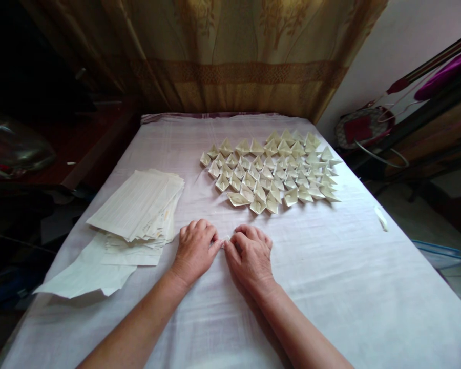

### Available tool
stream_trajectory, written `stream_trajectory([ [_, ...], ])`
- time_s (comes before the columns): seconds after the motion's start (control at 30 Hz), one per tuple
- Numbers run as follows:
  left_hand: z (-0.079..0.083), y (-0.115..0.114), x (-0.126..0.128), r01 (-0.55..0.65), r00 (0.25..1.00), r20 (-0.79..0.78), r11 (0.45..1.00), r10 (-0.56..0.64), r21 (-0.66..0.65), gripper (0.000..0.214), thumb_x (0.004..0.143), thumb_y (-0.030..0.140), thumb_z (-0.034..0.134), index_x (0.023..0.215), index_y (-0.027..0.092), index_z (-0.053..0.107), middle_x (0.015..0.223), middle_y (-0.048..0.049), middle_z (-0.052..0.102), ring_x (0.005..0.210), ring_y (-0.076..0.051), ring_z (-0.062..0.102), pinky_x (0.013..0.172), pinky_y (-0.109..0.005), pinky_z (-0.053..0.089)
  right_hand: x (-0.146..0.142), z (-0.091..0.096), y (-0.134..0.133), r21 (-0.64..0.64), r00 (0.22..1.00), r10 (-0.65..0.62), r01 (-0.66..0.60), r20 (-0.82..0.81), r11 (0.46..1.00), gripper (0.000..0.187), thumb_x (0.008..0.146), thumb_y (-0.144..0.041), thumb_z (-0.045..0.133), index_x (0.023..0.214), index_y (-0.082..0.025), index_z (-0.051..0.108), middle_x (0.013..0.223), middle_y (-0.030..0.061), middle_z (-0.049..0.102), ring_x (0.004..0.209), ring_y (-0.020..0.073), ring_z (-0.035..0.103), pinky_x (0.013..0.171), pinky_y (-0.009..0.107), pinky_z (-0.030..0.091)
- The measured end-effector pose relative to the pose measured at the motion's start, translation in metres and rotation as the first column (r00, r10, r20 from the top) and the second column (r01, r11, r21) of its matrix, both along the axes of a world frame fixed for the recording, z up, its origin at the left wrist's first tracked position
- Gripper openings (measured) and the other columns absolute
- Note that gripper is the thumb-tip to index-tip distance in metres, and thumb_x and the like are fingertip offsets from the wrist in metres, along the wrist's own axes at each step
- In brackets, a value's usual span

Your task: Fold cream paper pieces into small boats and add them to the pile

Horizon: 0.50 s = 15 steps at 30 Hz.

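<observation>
My left hand [195, 248] and my right hand [249, 254] rest knuckles-up, side by side, on the white cloth of the table [330, 287]. Their fingers are curled and pinched together over a small piece of white paper [226, 239], of which only a sliver shows between the fingertips. Beyond the hands lie several small folded paper boats [271, 171] packed in rows. To the left sits a stack of lined paper sheets [138, 207].
A small scrap of white paper [381, 218] lies near the table's right edge. A patterned curtain [230, 56] hangs behind the table. Dark furniture stands at the left, and clutter with a wire loop at the right.
</observation>
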<state>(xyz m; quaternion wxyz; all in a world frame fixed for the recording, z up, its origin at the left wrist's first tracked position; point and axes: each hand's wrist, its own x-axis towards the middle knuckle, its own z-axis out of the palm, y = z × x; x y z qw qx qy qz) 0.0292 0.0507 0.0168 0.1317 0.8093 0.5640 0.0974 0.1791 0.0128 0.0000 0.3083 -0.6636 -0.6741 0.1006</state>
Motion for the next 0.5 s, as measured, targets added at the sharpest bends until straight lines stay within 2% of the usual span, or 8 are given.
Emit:
stream_trajectory([
  [0.13, -0.0014, 0.0002, -0.0004, -0.012, 0.999, 0.033, 1.0, 0.013, -0.008, 0.013, 0.087, 0.033, 0.066, 0.08, 0.023, 0.062, 0.091, -0.0019, 0.062, 0.093, -0.023, 0.055, 0.083, -0.037, 0.038, -0.0033, -0.0011, 0.0054, -0.013, 0.998, -0.047, 0.047, 0.034, 0.999, 0.017, 0.083, -0.024, 0.068, 0.068, -0.022, 0.059, 0.091, 0.0027, 0.064, 0.09, 0.0216, 0.052, 0.086, 0.039, 0.029],
  [0.33, -0.0061, 0.0004, -0.0044, -0.032, 0.995, 0.094, 0.999, 0.034, -0.015, 0.004, 0.086, 0.024, 0.063, 0.082, 0.024, 0.061, 0.094, -0.0005, 0.063, 0.095, -0.022, 0.056, 0.085, -0.036, 0.038, -0.0041, -0.0011, 0.0071, -0.002, 0.996, -0.081, 0.082, 0.041, 0.997, 0.006, 0.082, -0.023, 0.063, 0.081, -0.022, 0.057, 0.085, 0.0023, 0.061, 0.088, 0.0215, 0.051, 0.084, 0.036, 0.029],
  [0.5, -0.0065, -0.0005, -0.0037, -0.052, 0.994, 0.092, 0.998, 0.054, -0.02, 0.003, 0.087, 0.021, 0.06, 0.086, 0.024, 0.061, 0.095, 0.0, 0.064, 0.096, -0.021, 0.057, 0.086, -0.036, 0.036, -0.005, 0.0004, 0.0101, -0.046, 0.993, -0.102, 0.105, 0.051, 0.993, 0.005, 0.079, -0.023, 0.062, 0.083, -0.021, 0.058, 0.086, 0.0021, 0.061, 0.089, 0.0215, 0.051, 0.085, 0.035, 0.028],
])
